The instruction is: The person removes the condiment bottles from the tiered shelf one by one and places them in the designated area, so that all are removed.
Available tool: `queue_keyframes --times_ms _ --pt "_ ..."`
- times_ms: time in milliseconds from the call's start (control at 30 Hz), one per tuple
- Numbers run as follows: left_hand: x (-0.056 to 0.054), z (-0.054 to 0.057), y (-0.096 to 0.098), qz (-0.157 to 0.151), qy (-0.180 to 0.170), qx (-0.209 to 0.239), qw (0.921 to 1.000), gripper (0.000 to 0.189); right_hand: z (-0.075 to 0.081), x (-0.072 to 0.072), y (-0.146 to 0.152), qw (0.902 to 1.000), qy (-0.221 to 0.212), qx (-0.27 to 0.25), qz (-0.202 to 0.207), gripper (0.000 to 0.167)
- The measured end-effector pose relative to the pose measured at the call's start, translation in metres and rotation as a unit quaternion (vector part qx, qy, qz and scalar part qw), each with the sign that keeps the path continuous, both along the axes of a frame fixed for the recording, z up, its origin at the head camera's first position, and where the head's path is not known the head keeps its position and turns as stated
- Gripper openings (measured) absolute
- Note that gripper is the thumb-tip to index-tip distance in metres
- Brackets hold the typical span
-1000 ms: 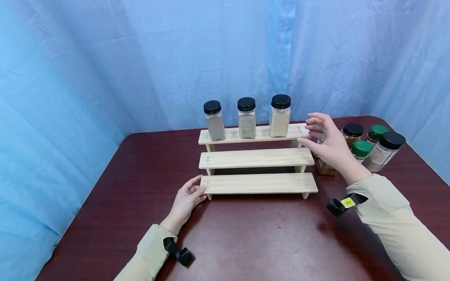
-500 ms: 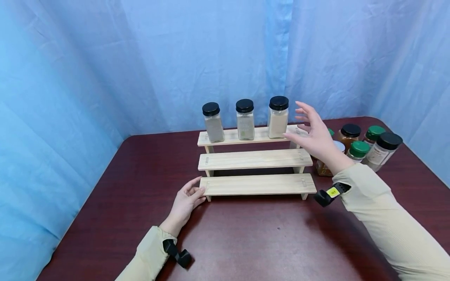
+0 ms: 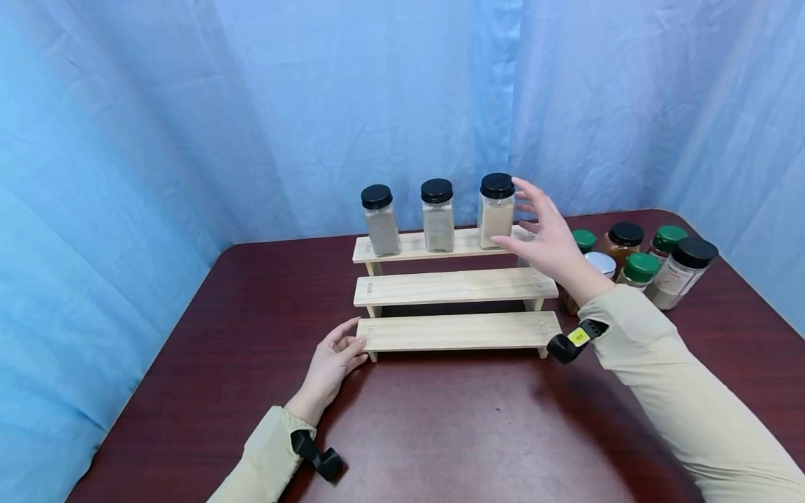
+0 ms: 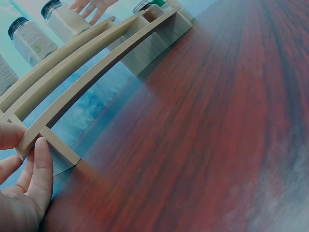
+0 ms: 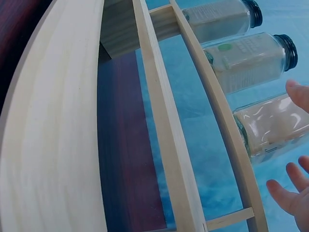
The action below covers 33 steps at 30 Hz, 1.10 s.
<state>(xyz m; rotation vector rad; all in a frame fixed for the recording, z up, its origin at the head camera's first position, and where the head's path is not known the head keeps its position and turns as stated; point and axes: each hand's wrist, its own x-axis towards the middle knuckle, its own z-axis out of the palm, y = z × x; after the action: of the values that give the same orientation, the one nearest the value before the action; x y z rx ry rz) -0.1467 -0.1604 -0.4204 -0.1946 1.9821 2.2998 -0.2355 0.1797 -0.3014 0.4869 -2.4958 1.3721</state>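
A three-tier wooden rack (image 3: 459,332) stands on the table. Its top tier bears three clear jars with black lids: a left jar (image 3: 382,230), a middle jar (image 3: 439,227) and a right jar (image 3: 495,222) with pale beige contents. My left hand (image 3: 328,367) pinches the left end of the lowest tier, thumb above and fingers below, as the left wrist view (image 4: 30,186) also shows. Beside the right jar is my right hand (image 3: 548,243), thumb and fingers spread at its side. In the right wrist view, a gap shows between the fingertips (image 5: 275,187) and the jar.
Right of the rack stand several spice jars, among them a green-lidded jar (image 3: 640,269), a brown-filled jar (image 3: 622,243) and a large black-lidded jar (image 3: 680,274); my right forearm partly hides some. A blue curtain (image 3: 352,105) hangs behind the dark red table (image 3: 440,433).
My right hand has moved left, from beyond the rack's right end to the right jar's side. The left hand keeps its place on the rack, and the jars have not moved.
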Motion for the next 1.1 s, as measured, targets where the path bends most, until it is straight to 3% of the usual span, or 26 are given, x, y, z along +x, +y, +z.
queue_keyframes --times_ms 233,767,1100 --pt "0.001 -0.002 -0.001 -0.004 0.003 0.004 1.0000 0.051 -0.005 -0.003 -0.005 0.9999 0.009 -0.013 0.007 0.089" --pt "0.000 0.001 0.000 -0.001 0.000 0.005 1.0000 0.050 -0.016 -0.009 -0.021 0.9957 0.076 -0.034 -0.041 0.088" --pt "0.001 0.000 0.000 0.001 0.001 0.010 1.0000 0.050 -0.016 -0.010 -0.026 0.9927 0.094 -0.028 -0.070 0.087"
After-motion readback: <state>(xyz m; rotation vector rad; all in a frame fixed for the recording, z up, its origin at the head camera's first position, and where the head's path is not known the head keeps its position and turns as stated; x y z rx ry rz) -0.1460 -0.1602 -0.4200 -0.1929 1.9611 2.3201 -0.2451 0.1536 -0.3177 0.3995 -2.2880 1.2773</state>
